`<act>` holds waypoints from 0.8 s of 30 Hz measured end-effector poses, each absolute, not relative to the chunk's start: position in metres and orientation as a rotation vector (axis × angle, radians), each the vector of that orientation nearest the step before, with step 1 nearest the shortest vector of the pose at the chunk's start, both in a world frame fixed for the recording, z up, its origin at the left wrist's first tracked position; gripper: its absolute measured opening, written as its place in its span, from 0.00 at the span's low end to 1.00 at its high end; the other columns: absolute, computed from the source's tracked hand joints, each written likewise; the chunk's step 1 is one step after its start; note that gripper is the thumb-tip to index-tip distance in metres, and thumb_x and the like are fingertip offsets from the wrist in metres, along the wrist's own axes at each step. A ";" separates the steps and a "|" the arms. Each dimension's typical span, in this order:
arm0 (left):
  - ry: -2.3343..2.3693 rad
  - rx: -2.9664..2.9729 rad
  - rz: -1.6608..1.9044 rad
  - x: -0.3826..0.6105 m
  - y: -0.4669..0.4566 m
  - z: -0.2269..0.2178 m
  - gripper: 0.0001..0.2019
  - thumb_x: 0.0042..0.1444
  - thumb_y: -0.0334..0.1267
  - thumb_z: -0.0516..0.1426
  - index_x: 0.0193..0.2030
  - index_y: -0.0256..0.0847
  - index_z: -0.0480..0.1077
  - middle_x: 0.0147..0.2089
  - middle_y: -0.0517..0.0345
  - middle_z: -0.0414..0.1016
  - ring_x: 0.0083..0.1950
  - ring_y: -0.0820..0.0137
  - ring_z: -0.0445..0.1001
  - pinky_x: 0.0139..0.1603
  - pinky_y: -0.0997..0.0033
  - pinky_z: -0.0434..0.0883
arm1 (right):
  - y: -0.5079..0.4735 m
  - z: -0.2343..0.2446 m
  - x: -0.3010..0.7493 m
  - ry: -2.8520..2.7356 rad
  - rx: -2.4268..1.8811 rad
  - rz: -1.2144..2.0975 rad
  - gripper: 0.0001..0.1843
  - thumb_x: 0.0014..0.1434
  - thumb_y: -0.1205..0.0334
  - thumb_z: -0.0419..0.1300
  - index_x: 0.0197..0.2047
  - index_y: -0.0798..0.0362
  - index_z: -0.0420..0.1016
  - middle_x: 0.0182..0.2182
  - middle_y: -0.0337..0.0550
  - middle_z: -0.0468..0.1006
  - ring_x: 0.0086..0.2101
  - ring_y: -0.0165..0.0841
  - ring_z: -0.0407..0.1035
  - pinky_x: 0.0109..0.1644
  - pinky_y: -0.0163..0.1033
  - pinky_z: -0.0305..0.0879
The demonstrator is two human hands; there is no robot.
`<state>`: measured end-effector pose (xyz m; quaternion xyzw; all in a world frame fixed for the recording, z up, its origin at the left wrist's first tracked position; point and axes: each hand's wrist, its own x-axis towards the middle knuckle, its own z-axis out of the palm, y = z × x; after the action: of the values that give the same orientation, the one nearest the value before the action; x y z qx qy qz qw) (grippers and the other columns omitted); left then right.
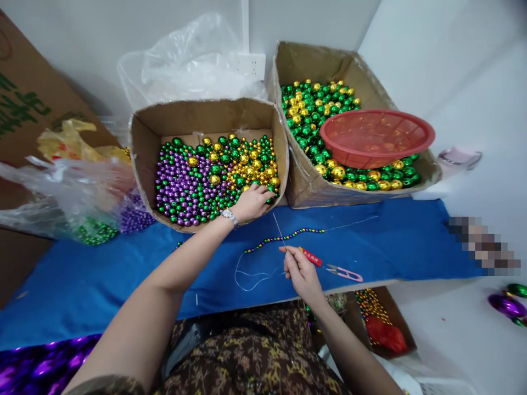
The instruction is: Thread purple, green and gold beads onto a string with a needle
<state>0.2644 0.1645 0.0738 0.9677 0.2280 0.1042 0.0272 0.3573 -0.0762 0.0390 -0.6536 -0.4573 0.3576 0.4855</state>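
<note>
Gold beads (251, 164) are lying under the curling left hand (252, 202), its grip unclear. The right hand (300, 271) is pinching the needle (279, 230); holding its tip steady and close is probably helping threading.

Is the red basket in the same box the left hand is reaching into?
No: the red basket sits on beads in the right box, while the left hand is in the other box.
</note>
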 end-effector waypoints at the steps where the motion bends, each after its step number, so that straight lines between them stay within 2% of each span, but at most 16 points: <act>1: 0.673 3.021 0.295 0.267 0.162 0.072 0.15 0.61 0.36 0.51 0.54 0.40 0.70 0.53 0.46 0.70 0.51 0.57 0.64 0.50 0.60 0.65 | -0.076 0.040 0.357 -1.116 -1.587 0.863 0.21 0.67 0.50 0.47 0.52 0.53 0.71 0.24 0.36 0.69 0.22 0.27 0.66 0.26 0.31 0.65; 6: 0.676 3.108 0.267 0.272 0.157 0.068 0.15 0.64 0.33 0.46 0.52 0.39 0.69 0.53 0.42 0.68 0.53 0.55 0.62 0.47 0.57 0.64 | -0.074 0.044 0.358 -1.142 -1.584 0.814 0.20 0.67 0.50 0.48 0.51 0.53 0.71 0.23 0.35 0.68 0.22 0.26 0.65 0.26 0.31 0.65; 10: 0.651 3.112 0.258 0.270 0.158 0.067 0.14 0.64 0.31 0.45 0.49 0.38 0.69 0.46 0.42 0.70 0.52 0.54 0.63 0.47 0.55 0.62 | -0.073 0.045 0.358 -1.137 -1.592 0.816 0.21 0.67 0.49 0.48 0.52 0.53 0.71 0.23 0.35 0.68 0.22 0.26 0.65 0.26 0.31 0.65; 13: 0.674 3.048 0.308 0.266 0.157 0.068 0.13 0.63 0.32 0.46 0.49 0.37 0.69 0.43 0.42 0.72 0.52 0.53 0.64 0.48 0.54 0.62 | -0.075 0.044 0.357 -1.158 -1.605 0.815 0.21 0.67 0.49 0.48 0.52 0.52 0.71 0.24 0.36 0.68 0.23 0.27 0.65 0.27 0.31 0.65; 16: 0.769 2.866 0.518 0.252 0.152 0.072 0.13 0.60 0.36 0.52 0.50 0.36 0.68 0.45 0.44 0.71 0.52 0.55 0.65 0.51 0.54 0.64 | -0.078 0.042 0.357 -1.180 -1.606 0.805 0.20 0.67 0.50 0.48 0.52 0.52 0.72 0.23 0.36 0.69 0.22 0.27 0.65 0.27 0.32 0.65; 18: 0.891 2.594 0.685 0.236 0.148 0.072 0.16 0.57 0.39 0.55 0.50 0.37 0.67 0.45 0.47 0.71 0.47 0.59 0.69 0.49 0.58 0.67 | -0.080 0.039 0.357 -1.170 -1.602 0.810 0.20 0.67 0.50 0.48 0.52 0.52 0.72 0.23 0.36 0.69 0.21 0.27 0.65 0.27 0.32 0.65; 20: 1.015 2.227 0.779 0.214 0.149 0.071 0.15 0.55 0.40 0.56 0.49 0.39 0.66 0.43 0.52 0.72 0.39 0.65 0.72 0.42 0.63 0.70 | -0.079 0.035 0.356 -1.165 -1.599 0.825 0.20 0.67 0.49 0.48 0.52 0.52 0.72 0.23 0.36 0.69 0.21 0.28 0.65 0.26 0.32 0.65; 22: 1.122 1.911 0.817 0.189 0.155 0.069 0.13 0.54 0.38 0.55 0.46 0.40 0.65 0.39 0.55 0.72 0.33 0.69 0.72 0.34 0.67 0.71 | -0.077 0.033 0.353 -1.189 -1.601 0.836 0.21 0.67 0.49 0.48 0.52 0.52 0.72 0.22 0.36 0.68 0.21 0.28 0.65 0.26 0.32 0.65; 24: 1.251 1.790 0.847 0.162 0.166 0.069 0.10 0.53 0.36 0.54 0.43 0.40 0.66 0.36 0.56 0.72 0.31 0.70 0.71 0.31 0.69 0.70 | -0.074 0.033 0.349 -1.231 -1.606 0.836 0.20 0.67 0.50 0.48 0.52 0.51 0.72 0.22 0.36 0.69 0.21 0.29 0.66 0.26 0.32 0.65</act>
<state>0.1624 0.1665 0.0689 0.7040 0.4920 0.3332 0.3891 0.3493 -0.0741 0.0331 -0.6521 -0.4996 0.3394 0.4582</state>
